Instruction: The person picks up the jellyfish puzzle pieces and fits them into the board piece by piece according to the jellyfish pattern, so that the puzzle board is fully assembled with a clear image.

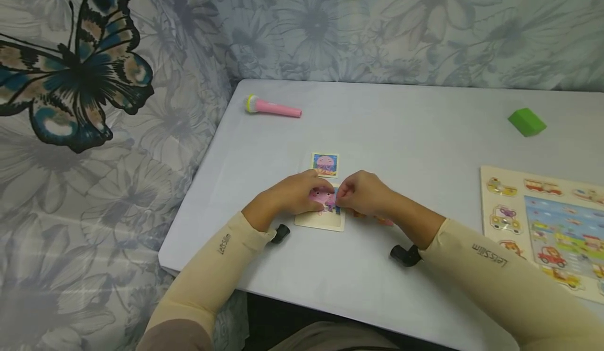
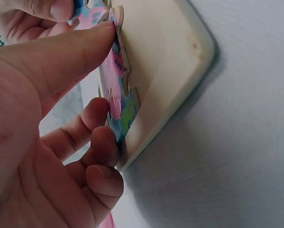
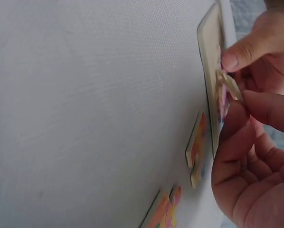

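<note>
A small wooden puzzle board (image 1: 320, 223) lies on the table, with joined pink and blue jigsaw pieces (image 2: 114, 80) on its top. My left hand (image 1: 302, 193) holds these pieces, the thumb on their near edge and curled fingers at the far side. At the board's right side, my right hand (image 1: 367, 191) pinches a jigsaw piece (image 3: 233, 87) between thumb and index finger, tilted over the joined ones. Just beyond the board is a square picture card (image 1: 325, 165) showing a pink figure. Loose jigsaw pieces (image 3: 197, 142) lie right of the board, partly under my right hand in the head view.
A pink toy microphone (image 1: 276, 108) lies at the back left of the white table (image 1: 401, 131). Toward the back right sits a green block (image 1: 527, 122). A larger vehicle puzzle board (image 1: 511, 183) rests at the right edge, near my right forearm.
</note>
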`<state>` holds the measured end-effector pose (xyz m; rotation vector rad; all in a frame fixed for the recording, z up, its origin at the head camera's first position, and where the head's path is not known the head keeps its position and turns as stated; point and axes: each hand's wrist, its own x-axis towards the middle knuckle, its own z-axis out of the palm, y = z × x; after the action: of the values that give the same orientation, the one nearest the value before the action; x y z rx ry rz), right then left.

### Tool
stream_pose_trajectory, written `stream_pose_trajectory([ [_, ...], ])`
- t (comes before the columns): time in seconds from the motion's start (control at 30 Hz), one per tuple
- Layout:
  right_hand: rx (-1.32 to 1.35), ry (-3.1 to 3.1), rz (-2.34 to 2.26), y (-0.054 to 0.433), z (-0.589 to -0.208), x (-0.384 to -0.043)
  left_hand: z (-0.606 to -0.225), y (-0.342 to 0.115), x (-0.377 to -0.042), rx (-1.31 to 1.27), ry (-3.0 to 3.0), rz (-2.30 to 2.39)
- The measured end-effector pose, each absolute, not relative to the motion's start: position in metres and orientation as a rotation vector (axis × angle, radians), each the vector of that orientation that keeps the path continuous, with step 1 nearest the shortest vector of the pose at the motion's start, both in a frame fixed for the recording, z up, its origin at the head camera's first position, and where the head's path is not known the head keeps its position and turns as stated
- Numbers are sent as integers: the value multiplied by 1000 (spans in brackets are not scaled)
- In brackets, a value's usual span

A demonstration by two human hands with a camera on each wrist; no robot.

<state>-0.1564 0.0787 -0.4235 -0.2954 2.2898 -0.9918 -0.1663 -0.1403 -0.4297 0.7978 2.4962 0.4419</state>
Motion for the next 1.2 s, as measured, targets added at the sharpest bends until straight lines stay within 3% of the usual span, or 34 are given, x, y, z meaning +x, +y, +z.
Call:
stream_pose_trajectory([
  [0.8, -376, 2518, -762, 75, -422, -160, -429, -127, -166, 664, 2557, 432],
  [1.2, -430, 2567, -557, 112, -418, -144, -430, -127, -163, 643, 2559, 416],
])
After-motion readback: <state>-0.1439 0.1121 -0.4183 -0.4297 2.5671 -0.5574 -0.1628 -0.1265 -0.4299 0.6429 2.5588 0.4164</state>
